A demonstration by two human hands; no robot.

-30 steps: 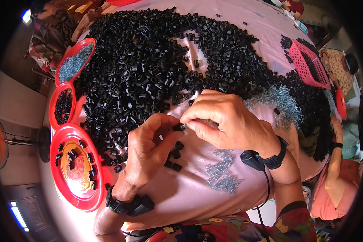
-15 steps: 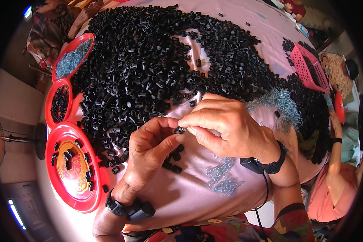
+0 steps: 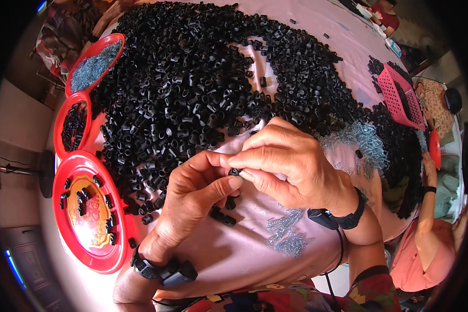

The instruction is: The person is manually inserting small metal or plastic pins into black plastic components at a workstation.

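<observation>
Near the middle, my left hand [image 3: 192,195] pinches a small black plastic part [image 3: 235,171] between thumb and fingertips. From the other side my right hand [image 3: 291,161] comes in, with thumb and forefinger closed at the top of that part. Whether those right fingertips hold something small is hidden. Just beyond both hands spreads a large heap of black plastic parts [image 3: 171,78], short and hollow like cord locks. Below my right hand lies a small patch of shiny blue-grey pieces [image 3: 286,231], too fine to name surely. A few black parts lie beneath my left hand.
Along the left stand a red plate [image 3: 120,244] with several assembled black parts, a red dish [image 3: 58,140] of black pieces and another [image 3: 122,44] of blue-grey pieces. At right are a larger blue-grey pile [image 3: 366,143], a pink basket [image 3: 395,96] and a co-worker's arm [image 3: 426,208].
My right fingertips have closed in on the black part, which has turned slightly between my fingers. The thin pale piece seen above it earlier no longer shows. The view has shifted a little.
</observation>
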